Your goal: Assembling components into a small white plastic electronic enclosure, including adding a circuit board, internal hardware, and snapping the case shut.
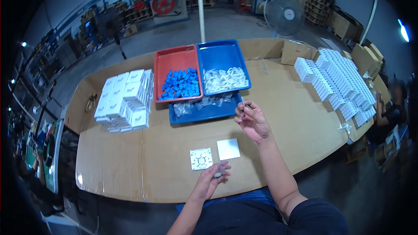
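The small piece pinched in the left hand [214, 175] is blurred; its kind cannot be told. Whatever the right hand [251, 121] holds at its fingertips is too small to identify. Contents of the lower blue tray [204, 114] are indistinct clear bits.

The tabletop [305, 122] was brown cardboard. One tray [176, 56] was red and held blue pieces [179, 85]; two trays [221, 54] were blue. The square plates [228, 149] and stacked boxes [124, 100] were white.
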`<action>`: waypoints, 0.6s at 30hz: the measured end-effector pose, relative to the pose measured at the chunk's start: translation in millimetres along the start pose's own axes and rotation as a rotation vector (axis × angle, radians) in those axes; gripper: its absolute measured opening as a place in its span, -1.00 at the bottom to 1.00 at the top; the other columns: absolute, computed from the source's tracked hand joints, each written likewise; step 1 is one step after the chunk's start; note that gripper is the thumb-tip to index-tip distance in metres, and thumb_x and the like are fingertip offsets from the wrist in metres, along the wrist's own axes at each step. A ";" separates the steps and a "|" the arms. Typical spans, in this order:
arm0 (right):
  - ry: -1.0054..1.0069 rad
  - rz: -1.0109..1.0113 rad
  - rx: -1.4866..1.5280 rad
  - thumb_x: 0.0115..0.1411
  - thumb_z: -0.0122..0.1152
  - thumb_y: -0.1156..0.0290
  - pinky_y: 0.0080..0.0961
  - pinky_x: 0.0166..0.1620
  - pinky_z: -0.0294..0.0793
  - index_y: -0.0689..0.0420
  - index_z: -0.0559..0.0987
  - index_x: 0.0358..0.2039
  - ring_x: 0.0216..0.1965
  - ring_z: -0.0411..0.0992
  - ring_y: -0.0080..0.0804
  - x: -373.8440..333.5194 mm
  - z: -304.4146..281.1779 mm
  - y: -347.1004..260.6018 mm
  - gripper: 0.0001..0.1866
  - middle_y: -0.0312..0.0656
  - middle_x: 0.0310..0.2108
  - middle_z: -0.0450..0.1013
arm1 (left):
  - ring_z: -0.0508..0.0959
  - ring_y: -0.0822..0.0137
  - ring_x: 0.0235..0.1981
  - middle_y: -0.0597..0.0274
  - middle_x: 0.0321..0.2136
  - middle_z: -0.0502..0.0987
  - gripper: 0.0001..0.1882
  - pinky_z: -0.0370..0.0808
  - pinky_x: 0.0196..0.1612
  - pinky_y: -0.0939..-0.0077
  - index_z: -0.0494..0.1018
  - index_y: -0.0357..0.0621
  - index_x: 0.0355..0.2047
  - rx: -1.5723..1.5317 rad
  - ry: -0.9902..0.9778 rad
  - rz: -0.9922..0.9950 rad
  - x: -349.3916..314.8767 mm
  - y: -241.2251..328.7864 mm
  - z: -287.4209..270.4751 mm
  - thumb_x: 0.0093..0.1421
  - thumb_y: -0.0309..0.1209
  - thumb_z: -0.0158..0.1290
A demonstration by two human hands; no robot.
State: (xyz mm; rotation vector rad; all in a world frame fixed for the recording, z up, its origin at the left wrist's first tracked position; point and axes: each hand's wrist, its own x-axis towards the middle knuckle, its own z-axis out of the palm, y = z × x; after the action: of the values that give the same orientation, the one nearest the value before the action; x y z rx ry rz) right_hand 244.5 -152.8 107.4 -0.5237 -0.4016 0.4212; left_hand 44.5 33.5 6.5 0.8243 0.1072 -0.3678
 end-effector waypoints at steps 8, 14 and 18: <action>0.281 0.208 -0.568 0.31 0.34 0.49 -0.58 -0.22 0.43 0.19 0.67 -0.10 -0.27 0.40 -0.63 -68.1 -20.5 37.7 -0.83 -0.28 -0.25 0.55 | 0.59 0.28 -0.01 0.16 0.09 0.54 -0.42 0.56 0.04 0.43 0.29 -0.19 0.36 -0.530 -0.032 0.031 6.2 10.8 4.8 0.54 -0.03 -0.15; 0.179 0.183 -1.003 0.30 0.35 0.49 -0.64 -0.33 0.33 0.21 0.75 -0.17 -0.42 0.38 -0.64 -83.8 0.4 43.0 -0.86 -0.36 -0.34 0.57 | 0.59 0.26 0.04 0.17 0.12 0.55 -0.45 0.55 0.07 0.39 0.32 -0.16 0.34 -0.483 0.038 -0.014 6.7 11.0 4.2 0.54 -0.04 -0.14; 0.063 0.246 -1.378 0.24 0.37 0.53 -0.62 -0.35 0.31 0.17 0.75 -0.18 -0.44 0.39 -0.65 -79.7 22.6 19.1 -0.86 -0.33 -0.41 0.58 | 0.60 0.23 0.05 0.14 0.11 0.56 -0.44 0.56 0.06 0.37 0.34 -0.19 0.31 -0.442 0.053 -0.031 6.9 9.0 5.8 0.54 -0.02 -0.16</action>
State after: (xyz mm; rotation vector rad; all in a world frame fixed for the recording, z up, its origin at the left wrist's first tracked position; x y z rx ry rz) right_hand 161.7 -167.2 94.3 -1.9340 -0.5358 0.3112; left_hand 53.8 32.9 15.1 0.3952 0.2415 -0.3356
